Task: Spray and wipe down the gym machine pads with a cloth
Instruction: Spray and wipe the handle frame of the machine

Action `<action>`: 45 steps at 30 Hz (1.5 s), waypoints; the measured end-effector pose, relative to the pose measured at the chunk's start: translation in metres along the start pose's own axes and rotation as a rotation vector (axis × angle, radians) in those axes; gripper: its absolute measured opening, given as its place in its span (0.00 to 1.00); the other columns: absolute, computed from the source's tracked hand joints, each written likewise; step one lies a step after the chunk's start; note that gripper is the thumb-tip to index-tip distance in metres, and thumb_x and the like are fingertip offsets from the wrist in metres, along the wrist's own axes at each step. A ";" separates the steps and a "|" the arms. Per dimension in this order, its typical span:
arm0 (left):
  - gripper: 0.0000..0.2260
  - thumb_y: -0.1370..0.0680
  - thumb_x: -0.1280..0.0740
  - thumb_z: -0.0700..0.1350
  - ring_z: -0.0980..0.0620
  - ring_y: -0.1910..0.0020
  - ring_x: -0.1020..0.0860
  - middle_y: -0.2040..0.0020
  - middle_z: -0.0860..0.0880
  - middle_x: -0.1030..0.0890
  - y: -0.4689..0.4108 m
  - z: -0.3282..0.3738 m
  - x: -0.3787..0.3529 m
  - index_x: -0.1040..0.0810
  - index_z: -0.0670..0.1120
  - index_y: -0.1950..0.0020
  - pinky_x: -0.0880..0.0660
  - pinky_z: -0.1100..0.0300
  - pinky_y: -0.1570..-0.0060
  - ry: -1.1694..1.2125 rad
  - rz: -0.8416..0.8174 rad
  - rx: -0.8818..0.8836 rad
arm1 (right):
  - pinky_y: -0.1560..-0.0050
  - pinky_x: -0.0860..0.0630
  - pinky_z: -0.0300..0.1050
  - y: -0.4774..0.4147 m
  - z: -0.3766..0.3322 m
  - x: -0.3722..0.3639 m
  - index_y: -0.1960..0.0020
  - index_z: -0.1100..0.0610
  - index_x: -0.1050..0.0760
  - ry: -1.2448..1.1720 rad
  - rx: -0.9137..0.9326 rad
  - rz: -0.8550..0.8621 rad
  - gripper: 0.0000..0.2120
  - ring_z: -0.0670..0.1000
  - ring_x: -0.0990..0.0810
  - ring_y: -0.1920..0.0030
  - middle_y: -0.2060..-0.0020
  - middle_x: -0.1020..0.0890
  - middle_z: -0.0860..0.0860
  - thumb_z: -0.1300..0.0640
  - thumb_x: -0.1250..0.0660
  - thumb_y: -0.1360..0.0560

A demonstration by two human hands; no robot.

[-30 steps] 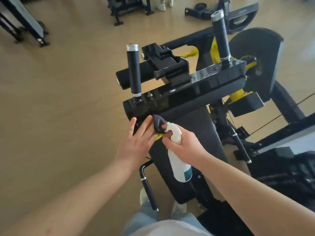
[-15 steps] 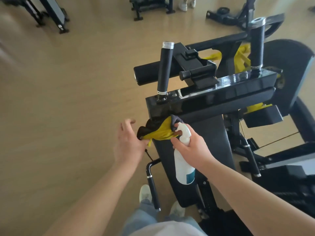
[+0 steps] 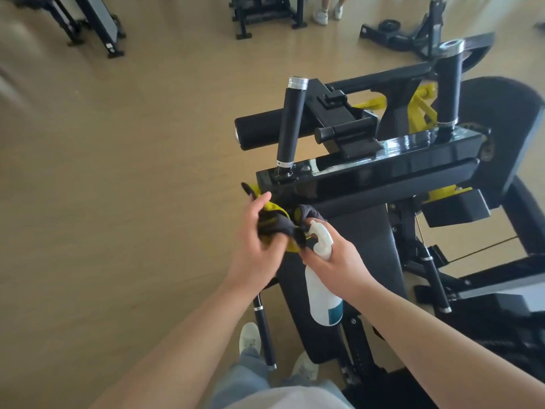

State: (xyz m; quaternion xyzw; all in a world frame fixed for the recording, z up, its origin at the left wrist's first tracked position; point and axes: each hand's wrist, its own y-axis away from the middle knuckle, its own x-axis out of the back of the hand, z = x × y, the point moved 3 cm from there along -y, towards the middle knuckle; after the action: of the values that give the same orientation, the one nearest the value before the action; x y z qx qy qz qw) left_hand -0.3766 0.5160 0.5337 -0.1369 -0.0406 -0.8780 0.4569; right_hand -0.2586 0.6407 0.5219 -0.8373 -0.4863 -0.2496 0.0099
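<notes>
left hand [image 3: 256, 233] is pinching the cloth [image 3: 281, 225] just off the far left corner of the pad [image 3: 368, 249]; right hand [image 3: 339, 261] is clenching the spray bottle [image 3: 323, 296] over the pad. likely risk: loose cloth folds slipping floorward during regripping.

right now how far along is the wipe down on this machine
Done: nothing provable; the long pad shows no wet streaks. In hand: the left hand grips the bunched cloth, while the right hand holds the spray bottle with its nozzle at the cloth. Left: probably wiping that pad and the roller pad.
</notes>
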 end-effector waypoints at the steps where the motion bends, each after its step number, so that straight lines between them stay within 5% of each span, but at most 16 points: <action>1: 0.34 0.23 0.29 0.41 0.65 0.31 0.32 0.25 0.53 0.34 0.000 -0.004 -0.006 0.39 0.56 0.22 0.31 0.77 0.40 -0.092 -0.055 -0.025 | 0.64 0.26 0.25 0.001 0.000 0.001 0.40 0.32 0.32 -0.006 0.011 -0.002 0.21 0.35 0.19 0.54 0.54 0.19 0.38 0.56 0.29 0.21; 3: 0.44 0.24 0.25 0.44 0.65 0.29 0.38 0.21 0.54 0.42 -0.001 -0.012 -0.015 0.50 0.58 0.18 0.35 0.82 0.43 -0.214 -0.075 -0.003 | 0.63 0.27 0.23 0.004 0.000 0.002 0.42 0.30 0.33 -0.013 0.007 -0.016 0.25 0.30 0.21 0.53 0.54 0.20 0.36 0.58 0.29 0.21; 6: 0.49 0.24 0.24 0.46 0.52 0.23 0.37 0.19 0.51 0.43 0.001 -0.022 -0.024 0.57 0.62 0.19 0.28 0.61 0.32 -0.379 0.007 -0.070 | 0.65 0.27 0.23 0.006 0.006 0.003 0.35 0.32 0.35 -0.004 -0.032 -0.040 0.24 0.30 0.21 0.54 0.53 0.21 0.35 0.55 0.30 0.20; 12: 0.49 0.28 0.20 0.53 0.51 0.27 0.30 0.26 0.53 0.31 0.004 -0.040 -0.015 0.52 0.60 0.19 0.26 0.54 0.32 -0.252 0.105 0.055 | 0.63 0.28 0.24 0.012 0.016 0.007 0.26 0.34 0.34 0.006 -0.045 -0.039 0.27 0.36 0.20 0.51 0.49 0.22 0.32 0.52 0.30 0.20; 15: 0.54 0.28 0.20 0.50 0.44 0.17 0.49 0.17 0.44 0.47 -0.006 -0.033 -0.014 0.60 0.56 0.18 0.38 0.43 0.23 -0.571 0.073 -0.236 | 0.58 0.29 0.26 0.011 0.021 0.012 0.27 0.33 0.35 0.004 -0.054 -0.012 0.27 0.40 0.20 0.49 0.48 0.24 0.31 0.51 0.30 0.20; 18: 0.58 0.29 0.20 0.52 0.38 0.18 0.61 0.17 0.39 0.58 -0.022 -0.020 -0.016 0.63 0.45 0.17 0.56 0.42 0.21 -0.931 -0.007 -0.492 | 0.57 0.28 0.29 0.010 0.023 0.016 0.31 0.27 0.37 0.009 -0.040 0.015 0.28 0.40 0.20 0.48 0.47 0.23 0.32 0.52 0.30 0.20; 23: 0.62 0.31 0.19 0.51 0.27 0.23 0.68 0.21 0.31 0.67 -0.035 -0.016 -0.021 0.65 0.43 0.18 0.67 0.34 0.26 -1.348 -0.107 -0.477 | 0.52 0.25 0.35 0.008 0.034 0.021 0.26 0.29 0.36 -0.001 -0.059 0.050 0.29 0.43 0.20 0.45 0.40 0.24 0.36 0.51 0.30 0.20; 27: 0.59 0.28 0.23 0.43 0.28 0.25 0.72 0.23 0.31 0.72 -0.039 -0.001 -0.037 0.71 0.48 0.19 0.70 0.31 0.30 -1.538 -0.256 -0.564 | 0.48 0.23 0.41 0.007 0.042 0.020 0.26 0.31 0.35 -0.007 -0.070 0.060 0.28 0.46 0.20 0.42 0.38 0.23 0.39 0.51 0.30 0.21; 31: 0.61 0.27 0.23 0.47 0.30 0.25 0.73 0.23 0.35 0.75 -0.044 0.014 -0.058 0.76 0.48 0.22 0.70 0.29 0.32 -1.699 -0.382 -0.664 | 0.40 0.22 0.47 0.004 0.047 0.019 0.26 0.34 0.33 -0.005 -0.087 0.088 0.27 0.45 0.21 0.41 0.40 0.22 0.37 0.51 0.29 0.21; 40: 0.60 0.26 0.25 0.55 0.32 0.23 0.71 0.24 0.35 0.76 -0.056 0.023 -0.094 0.77 0.46 0.23 0.65 0.32 0.27 -1.773 -0.517 -0.831 | 0.53 0.26 0.35 -0.001 0.069 0.036 0.28 0.38 0.30 -0.107 -0.136 0.182 0.25 0.41 0.19 0.47 0.46 0.21 0.34 0.52 0.28 0.22; 45: 0.61 0.26 0.24 0.54 0.31 0.24 0.72 0.24 0.33 0.76 -0.061 0.036 -0.128 0.76 0.46 0.22 0.65 0.33 0.27 -1.792 -0.484 -0.858 | 0.53 0.21 0.41 -0.004 0.086 0.057 0.29 0.36 0.30 -0.135 -0.192 0.266 0.24 0.44 0.18 0.47 0.44 0.21 0.36 0.49 0.29 0.22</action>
State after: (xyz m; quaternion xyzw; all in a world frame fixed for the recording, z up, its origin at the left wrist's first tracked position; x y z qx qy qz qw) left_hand -0.3490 0.6595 0.5360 -0.8834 -0.0760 -0.4621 -0.0184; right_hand -0.2039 0.7110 0.4696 -0.9061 -0.3449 -0.2348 -0.0699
